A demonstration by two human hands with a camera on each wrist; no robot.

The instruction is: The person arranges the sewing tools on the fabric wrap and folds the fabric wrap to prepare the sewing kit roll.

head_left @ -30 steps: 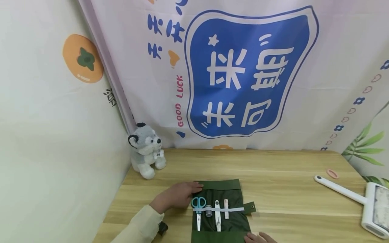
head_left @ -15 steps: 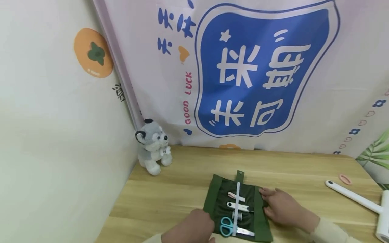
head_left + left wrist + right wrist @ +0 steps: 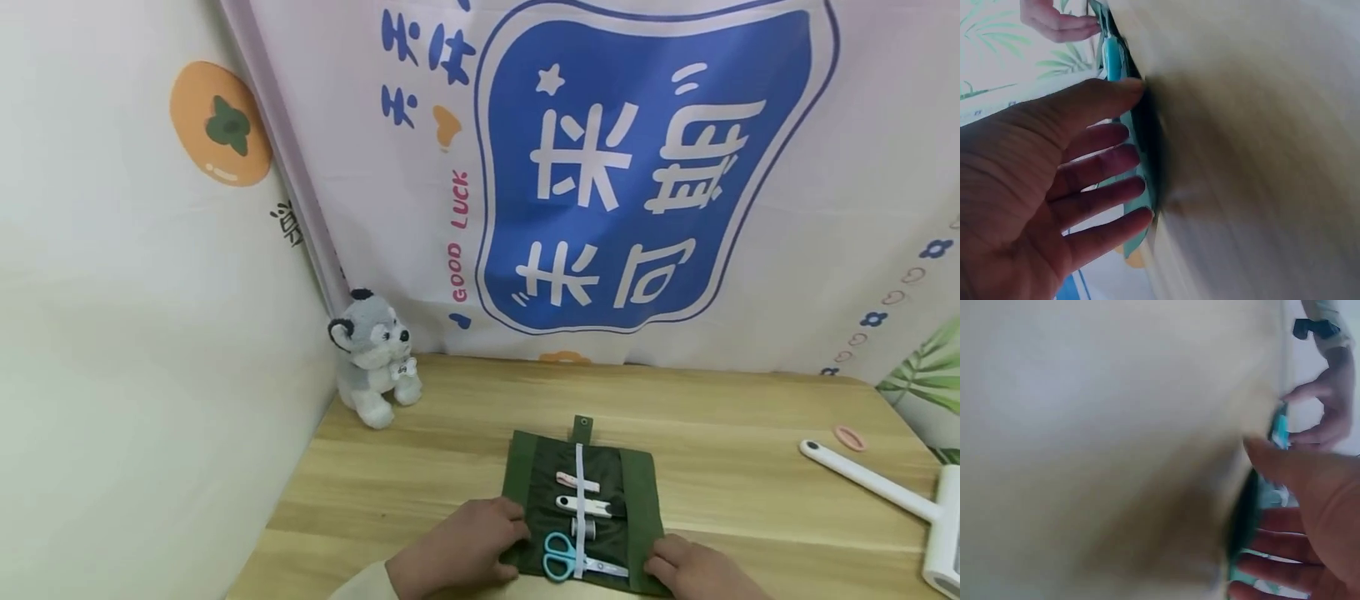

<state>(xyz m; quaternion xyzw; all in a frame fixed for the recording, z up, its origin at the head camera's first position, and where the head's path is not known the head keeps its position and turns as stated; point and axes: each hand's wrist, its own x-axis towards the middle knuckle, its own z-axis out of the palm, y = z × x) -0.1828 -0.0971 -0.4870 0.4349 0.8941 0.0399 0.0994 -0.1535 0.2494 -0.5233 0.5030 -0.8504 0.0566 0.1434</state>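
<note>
A dark green fabric pouch (image 3: pixel 642 517) lies unfolded on the table, its snap tab (image 3: pixel 582 428) pointing away. A white elastic band (image 3: pixel 580 467) crosses teal-handled scissors (image 3: pixel 558 557), a grey thread spool (image 3: pixel 584 528), a white tool (image 3: pixel 585 506) and a pale pink-and-white strip (image 3: pixel 577 482). At the pouch's left edge, the left hand (image 3: pixel 468 546) touches the fabric; its fingers are extended and spread in the left wrist view. Fingers of the right hand (image 3: pixel 697 571) rest at the near right corner, loosely extended in the right wrist view.
A grey-and-white plush dog (image 3: pixel 372 358) sits at the table's far left. On the right lie a white-handled lint roller (image 3: pixel 870 482) and a small pink ring (image 3: pixel 850 438). A printed curtain (image 3: pixel 420 250) hangs behind the table.
The pouch has turned about a quarter turn, moving its tab from the right to the far side. The left hand now rests along the left edge; the right hand has moved to the near right corner.
</note>
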